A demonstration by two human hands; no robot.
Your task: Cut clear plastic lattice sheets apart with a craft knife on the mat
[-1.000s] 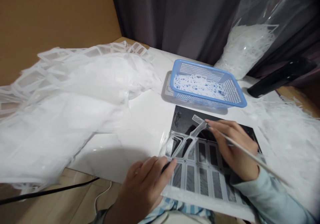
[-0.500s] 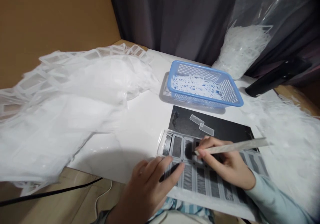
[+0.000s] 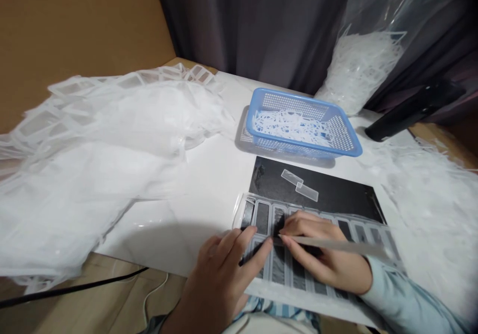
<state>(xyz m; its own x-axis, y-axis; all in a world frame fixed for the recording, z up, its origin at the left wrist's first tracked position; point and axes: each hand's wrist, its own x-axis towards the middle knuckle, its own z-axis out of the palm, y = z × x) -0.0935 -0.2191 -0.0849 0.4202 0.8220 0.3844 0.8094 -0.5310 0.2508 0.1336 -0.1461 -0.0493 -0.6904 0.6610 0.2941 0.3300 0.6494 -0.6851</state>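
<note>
A clear plastic sheet with several rows of frosted rectangular frames (image 3: 263, 219) lies over a black board (image 3: 336, 187). My left hand (image 3: 226, 264) rests on the sheet's left part, fingers apart, with its fingertips touching the frames. My right hand (image 3: 324, 249) pinches a long, pale, flat tool (image 3: 336, 244), blurred by motion, whose kind I cannot make out. Its front end is at the frames, close to my left index fingertip. Two loose clear rectangular pieces (image 3: 306, 192) lie on the bare part of the board, their corners touching.
Behind the board stands a blue basket (image 3: 304, 142) holding thin white frame scraps. White sheets of frames (image 3: 104, 125) are heaped at the left, and a whitish pile (image 3: 433, 214) lies at the right. A clear bag (image 3: 368, 65) of scraps and a black cylinder (image 3: 403, 117) are behind.
My right hand has moved left and slightly down with the tool, bringing its end nearer my left fingertips. The tool has swung to a flatter angle. My left hand stays in place.
</note>
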